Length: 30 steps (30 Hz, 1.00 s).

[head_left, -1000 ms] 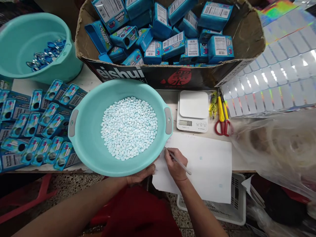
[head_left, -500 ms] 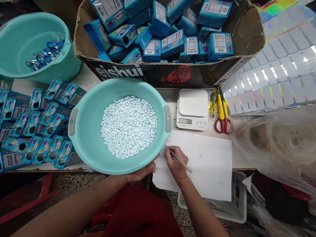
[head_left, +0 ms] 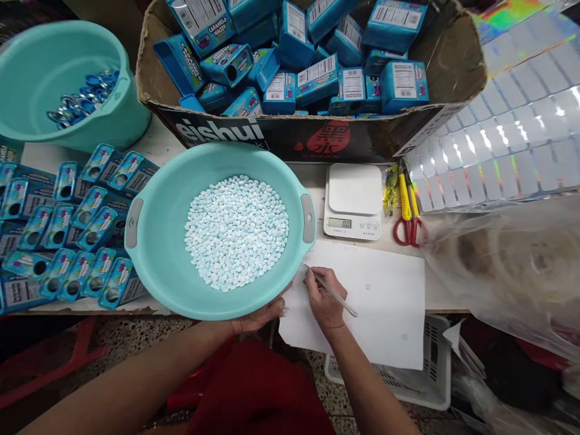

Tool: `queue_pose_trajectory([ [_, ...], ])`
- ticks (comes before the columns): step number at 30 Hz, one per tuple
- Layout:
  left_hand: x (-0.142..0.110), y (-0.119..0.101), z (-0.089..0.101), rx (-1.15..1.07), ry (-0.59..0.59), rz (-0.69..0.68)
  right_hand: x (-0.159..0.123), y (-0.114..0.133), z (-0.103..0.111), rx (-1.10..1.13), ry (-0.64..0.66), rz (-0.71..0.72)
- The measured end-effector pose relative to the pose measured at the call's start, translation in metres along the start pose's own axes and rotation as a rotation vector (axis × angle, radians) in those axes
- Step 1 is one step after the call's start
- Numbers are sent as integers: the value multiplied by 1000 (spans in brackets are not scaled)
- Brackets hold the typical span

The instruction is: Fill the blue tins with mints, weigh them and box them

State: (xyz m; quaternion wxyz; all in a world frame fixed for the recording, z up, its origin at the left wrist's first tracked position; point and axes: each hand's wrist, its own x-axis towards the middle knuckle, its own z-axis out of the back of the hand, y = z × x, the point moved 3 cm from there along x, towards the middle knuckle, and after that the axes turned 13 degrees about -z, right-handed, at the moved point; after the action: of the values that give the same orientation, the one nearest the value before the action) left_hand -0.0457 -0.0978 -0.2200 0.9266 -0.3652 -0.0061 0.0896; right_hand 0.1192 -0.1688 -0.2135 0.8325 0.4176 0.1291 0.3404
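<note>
My right hand (head_left: 327,297) is closed in a writing grip around a slim pen (head_left: 336,295). The pen's tip touches the upper left of a white sheet of paper (head_left: 380,308), which bears faint small blue marks. My left hand (head_left: 260,315) lies at the paper's left edge, beneath the near rim of a turquoise basin (head_left: 158,266). The basin hides most of its fingers, so its grip does not show. A pile of small pale-blue and white candies (head_left: 238,232) fills the middle of the basin.
Behind stands a cardboard box (head_left: 281,136) of blue candy dispensers. More dispensers (head_left: 58,226) stand at left, below a tub (head_left: 27,130) of shiny blue pieces. A kitchen scale (head_left: 353,193) and red-and-yellow scissors (head_left: 408,208) lie to the right, near silvery sheets (head_left: 502,133) and a plastic bag (head_left: 512,260).
My right hand and the pen have shifted slightly to the right along the top left of the paper. My left hand and the basin look the same.
</note>
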Motion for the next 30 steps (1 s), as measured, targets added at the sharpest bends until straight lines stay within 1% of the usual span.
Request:
queue_pose_trajectory([
  [5,0,-1,-1,25,50,0,1,1,0,-22,-3,43],
  [8,-3,1,-5,40,80,-32,1,2,-2,-45,-14,75],
  [12,-5,3,-8,26,86,-31,1,2,-2,-63,-55,83],
  [15,-2,1,-3,-6,82,31,1,2,-1,-61,-63,67],
  [19,3,-4,5,-74,64,103,0,2,-1,-38,-36,43],
  [21,4,-5,6,-84,62,107,1,3,-1,-39,-41,61],
  [24,3,-3,5,-35,44,78,1,3,-1,-57,-60,92],
  [27,1,-1,2,1,36,65,1,2,-2,-74,-52,95],
  [30,0,-1,2,-18,45,74,0,2,-1,-74,-51,85],
])
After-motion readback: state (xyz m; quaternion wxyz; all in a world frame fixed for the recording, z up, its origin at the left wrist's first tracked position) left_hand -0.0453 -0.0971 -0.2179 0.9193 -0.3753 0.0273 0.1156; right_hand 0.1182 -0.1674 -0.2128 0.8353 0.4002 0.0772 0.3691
